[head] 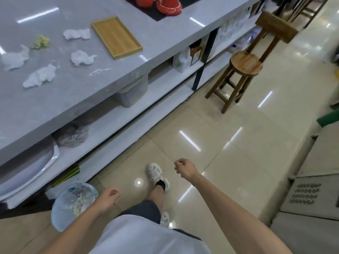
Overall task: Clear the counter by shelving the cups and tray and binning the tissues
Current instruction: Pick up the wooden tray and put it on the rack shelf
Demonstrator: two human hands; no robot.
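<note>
Both hands hang low in the frame over the tiled floor, well apart from the things on the tabletop (77, 92). The left hand (108, 197), at lower centre-left, has its fingers curled loosely inward and holds nothing. The right hand (184, 166), a little higher and to the right, also has its fingers curled in, the thumb close to the forefinger; nothing shows between them.

The crumpled white tissues (82, 58) lie scattered across the upper left of the frame on the grey tabletop, with one yellowish-green wad (41, 42) among them. The wooden tray (116, 37) lies flat just right of the tissues, empty. Red cups (169, 5) stand at the top edge on a dark mat. A bin (73, 204) with a plastic liner stands on the floor just left of the left hand, below the shelves (110, 125).
</note>
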